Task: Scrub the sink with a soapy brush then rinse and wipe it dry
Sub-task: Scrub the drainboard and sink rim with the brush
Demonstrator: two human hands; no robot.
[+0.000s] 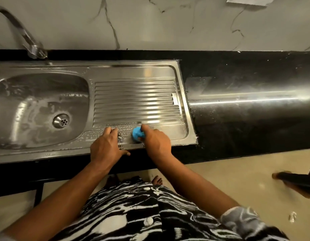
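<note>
Blue brush (138, 134) on soapy sink (102, 70) drainboard

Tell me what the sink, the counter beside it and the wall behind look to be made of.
Sink: likely stainless steel, brushed; silvery, streaked reflections, pressed ribs. Counter: polished black stone, perhaps granite; glossy, mirroring a light strip. Wall: pale marble or marble-look tile; grey veins, soft sheen.

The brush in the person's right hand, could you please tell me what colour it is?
The brush is bright blue, gripped by the right hand on the drainboard; the head view shows it.
</note>
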